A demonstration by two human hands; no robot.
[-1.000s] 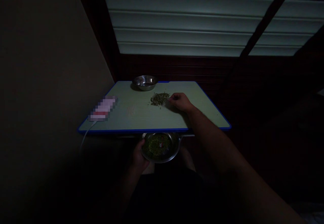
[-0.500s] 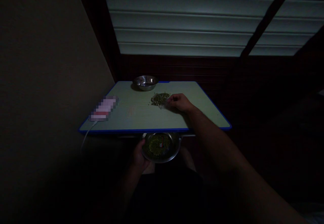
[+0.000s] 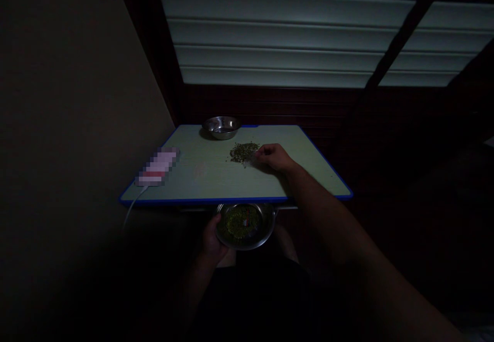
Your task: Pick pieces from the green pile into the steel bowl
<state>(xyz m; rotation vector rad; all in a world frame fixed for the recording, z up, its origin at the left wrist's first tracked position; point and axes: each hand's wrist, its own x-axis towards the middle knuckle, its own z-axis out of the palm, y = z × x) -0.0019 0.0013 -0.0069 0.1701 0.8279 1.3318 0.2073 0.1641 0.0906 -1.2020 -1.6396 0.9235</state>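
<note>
In a dim room, a person's right hand (image 3: 273, 155), fingertips drawn together, works at the right side of a pile of small greenish-brown grains (image 3: 243, 152) on a blue-edged worktop (image 3: 216, 185). A pale, translucent patch lies beneath the fingers; whether they grip it cannot be told. The left hand (image 3: 213, 238) curls around the left rim of a steel basin (image 3: 266, 238) of green grains, thumb uppermost, below the near edge. A smaller steel bowl (image 3: 221, 127) stands behind the pile, near the far edge; a pixelated pinkish item (image 3: 157, 167) trailing a white cable (image 3: 131, 209) lies at left.

A wall (image 3: 96, 74) borders the left side, dark slatted woodwork (image 3: 266, 106) the back. Pale surface stretches between item and pile, and right of the wrist. The right forearm crosses the near edge, which overlaps the basin's far rim. The left fingers are hidden; shadow swallows the lower corners.
</note>
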